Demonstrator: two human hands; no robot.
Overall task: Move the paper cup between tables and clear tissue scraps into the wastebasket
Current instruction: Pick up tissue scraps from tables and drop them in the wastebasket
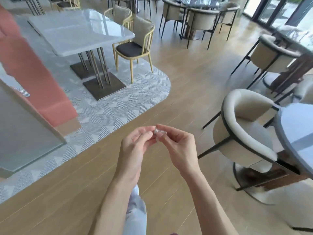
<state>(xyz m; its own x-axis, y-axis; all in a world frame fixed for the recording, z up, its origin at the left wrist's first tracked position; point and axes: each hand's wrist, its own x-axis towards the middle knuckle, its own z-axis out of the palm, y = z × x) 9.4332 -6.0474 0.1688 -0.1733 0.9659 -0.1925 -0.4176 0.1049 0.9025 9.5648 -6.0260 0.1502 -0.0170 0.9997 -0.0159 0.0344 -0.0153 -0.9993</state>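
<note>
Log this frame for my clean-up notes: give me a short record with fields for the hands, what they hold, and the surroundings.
left hand: pinches the tissue scrap
right hand: pinches the same scrap
tissue scrap: small, crumpled, held between both hands' fingertips above the wooden floor
nearby: cream chair at right, white table at upper left
wastebasket, paper cup: not in view

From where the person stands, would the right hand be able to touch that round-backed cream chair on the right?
Probably not without a step. The right hand and left hand both pinch a tissue scrap over open floor, and the cream chair stands apart to the right; nothing blocks the way.
</note>
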